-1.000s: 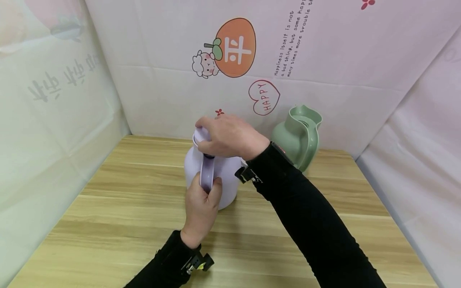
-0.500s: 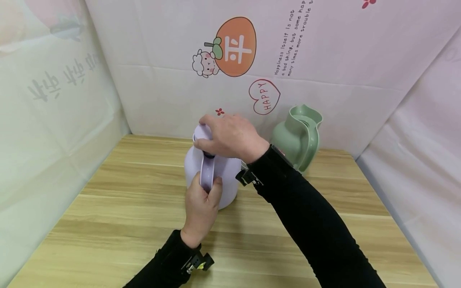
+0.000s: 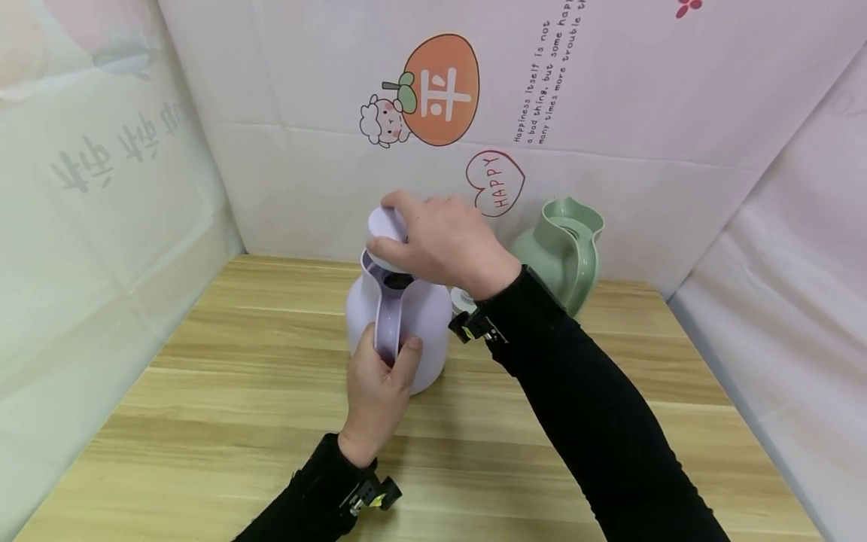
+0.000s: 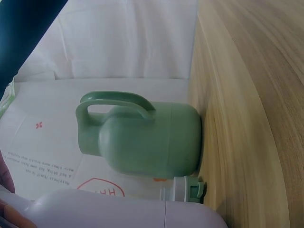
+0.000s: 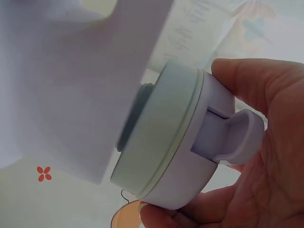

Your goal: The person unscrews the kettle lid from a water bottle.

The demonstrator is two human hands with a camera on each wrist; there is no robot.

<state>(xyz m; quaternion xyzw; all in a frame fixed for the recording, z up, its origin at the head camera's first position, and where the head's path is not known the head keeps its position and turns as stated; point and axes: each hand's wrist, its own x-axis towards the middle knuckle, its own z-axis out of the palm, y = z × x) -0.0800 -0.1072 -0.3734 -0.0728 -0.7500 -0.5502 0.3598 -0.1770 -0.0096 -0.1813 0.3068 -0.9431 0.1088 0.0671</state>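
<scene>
A lavender thermos jug (image 3: 428, 331) stands upright on the wooden table. My left hand (image 3: 381, 391) grips its handle (image 3: 389, 324), thumb on the right side. Above the jug's mouth, my right hand (image 3: 450, 245) holds the jug's lid (image 3: 386, 226) by its rim. The right wrist view shows the lid (image 5: 175, 142) tilted, lavender on top with a pale lower ring, a flip tab and a dark threaded plug just at the jug's rim. Inside the neck a dark opening (image 3: 398, 281) shows.
A green thermos jug (image 4: 147, 137) without a lid stands at the back right. Beside it, upside down or upright I cannot tell, sits a white and green lid (image 4: 185, 190), partly behind the lavender jug. A printed cloth wall (image 3: 305, 188) closes off the back.
My right hand has risen and moved slightly right, lifting the lid off the lavender jug's mouth. My left hand has stayed on the handle.
</scene>
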